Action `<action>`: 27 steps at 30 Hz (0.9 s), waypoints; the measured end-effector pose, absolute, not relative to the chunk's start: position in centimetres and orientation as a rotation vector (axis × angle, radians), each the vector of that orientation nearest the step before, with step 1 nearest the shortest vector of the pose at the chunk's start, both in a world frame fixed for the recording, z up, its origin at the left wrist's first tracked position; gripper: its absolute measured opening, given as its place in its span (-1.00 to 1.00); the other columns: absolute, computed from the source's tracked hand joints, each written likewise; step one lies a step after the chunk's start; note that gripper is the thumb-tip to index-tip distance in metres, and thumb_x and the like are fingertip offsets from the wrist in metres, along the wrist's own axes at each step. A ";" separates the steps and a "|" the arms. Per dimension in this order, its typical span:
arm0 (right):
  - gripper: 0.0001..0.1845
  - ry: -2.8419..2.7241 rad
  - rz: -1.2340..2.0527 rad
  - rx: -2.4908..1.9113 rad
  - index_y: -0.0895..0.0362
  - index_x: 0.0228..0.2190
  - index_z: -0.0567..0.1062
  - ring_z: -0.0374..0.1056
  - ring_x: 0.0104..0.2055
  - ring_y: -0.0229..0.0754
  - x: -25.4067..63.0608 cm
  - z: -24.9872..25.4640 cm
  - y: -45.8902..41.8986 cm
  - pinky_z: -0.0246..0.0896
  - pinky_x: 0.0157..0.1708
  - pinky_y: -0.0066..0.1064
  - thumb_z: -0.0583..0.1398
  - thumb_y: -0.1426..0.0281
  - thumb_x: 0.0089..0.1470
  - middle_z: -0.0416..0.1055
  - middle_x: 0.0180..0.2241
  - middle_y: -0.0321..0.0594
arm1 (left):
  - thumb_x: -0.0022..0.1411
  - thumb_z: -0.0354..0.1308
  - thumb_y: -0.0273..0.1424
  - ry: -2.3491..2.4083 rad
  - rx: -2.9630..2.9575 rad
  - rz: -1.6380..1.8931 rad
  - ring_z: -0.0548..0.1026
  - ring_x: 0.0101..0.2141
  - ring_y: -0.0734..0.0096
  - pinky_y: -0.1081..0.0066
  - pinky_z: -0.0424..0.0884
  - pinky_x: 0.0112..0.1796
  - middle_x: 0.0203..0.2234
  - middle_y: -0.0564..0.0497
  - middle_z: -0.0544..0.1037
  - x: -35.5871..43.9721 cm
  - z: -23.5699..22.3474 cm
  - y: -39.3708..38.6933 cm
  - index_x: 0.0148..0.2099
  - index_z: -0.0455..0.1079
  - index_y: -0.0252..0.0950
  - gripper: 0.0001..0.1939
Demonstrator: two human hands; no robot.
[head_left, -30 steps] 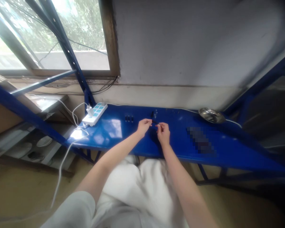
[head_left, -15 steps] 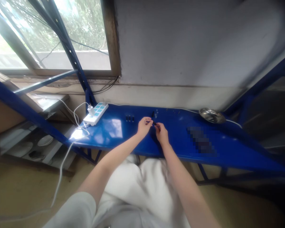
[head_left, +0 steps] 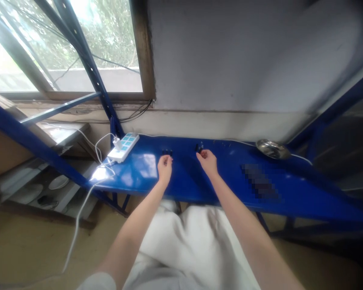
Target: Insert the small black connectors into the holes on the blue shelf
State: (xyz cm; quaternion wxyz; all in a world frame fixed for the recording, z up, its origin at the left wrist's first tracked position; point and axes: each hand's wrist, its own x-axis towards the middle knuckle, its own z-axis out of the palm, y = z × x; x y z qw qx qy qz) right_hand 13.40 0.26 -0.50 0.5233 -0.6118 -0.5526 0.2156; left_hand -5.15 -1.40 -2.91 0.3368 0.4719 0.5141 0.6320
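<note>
On the blue table [head_left: 181,177], my left hand [head_left: 165,169] is at the near side of a row of small dark pieces [head_left: 167,152]. Its thumb and fingers are pinched together, and whatever they may hold is too small to make out. My right hand [head_left: 208,163] rests farther right with curled fingers, beside a small upright-looking black piece [head_left: 196,148] and some tiny clear pieces [head_left: 201,144]. Its fingertips partly hide that spot, so I cannot tell what is between them.
A white power strip [head_left: 124,147] with a plug and cable lies at the table's left. To the right are a shiny metal dish [head_left: 272,149] and a blurred-out dark object [head_left: 260,181]. Blue frame posts [head_left: 93,72] rise at the left, before a window.
My hands were together at the table's middle around a small black piece. Now they are apart: the left has moved left to the row, the right slightly right toward the clear pieces.
</note>
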 end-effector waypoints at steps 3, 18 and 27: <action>-0.77 -1.388 0.626 -1.446 0.18 -0.46 0.42 0.31 -0.44 -0.25 12.1 2.1 2.5 0.22 -0.40 -0.41 0.18 0.26 -0.16 0.43 -0.46 -0.21 | 0.14 0.02 -0.32 1.386 1.189 1.666 0.42 -0.40 0.48 0.44 0.34 -0.30 -0.45 0.01 0.45 -6.0 -3.8 -1.5 -0.28 0.31 -0.32 -0.83; -0.84 -1.853 0.571 -1.885 0.17 -0.42 0.47 0.37 -0.34 -0.21 5.5 -2.6 6.3 0.14 -0.44 -0.51 0.16 0.40 -0.14 0.47 -0.36 -0.16 | 0.16 -0.03 -0.34 1.473 1.275 1.611 0.39 -0.44 0.49 0.46 0.31 -0.33 -0.49 0.03 0.43 -6.0 -3.9 -2.0 -0.33 0.31 -0.30 -0.84; -0.84 -2.026 0.592 -1.892 0.20 -0.37 0.47 0.40 -0.30 -0.14 5.2 -1.6 6.1 0.19 -0.40 -0.48 0.13 0.43 -0.05 0.47 -0.33 -0.08 | 0.15 -0.02 -0.35 1.488 1.264 1.593 0.40 -0.42 0.47 0.45 0.31 -0.31 -0.48 0.02 0.44 -6.0 -4.0 -2.0 -0.34 0.32 -0.30 -0.85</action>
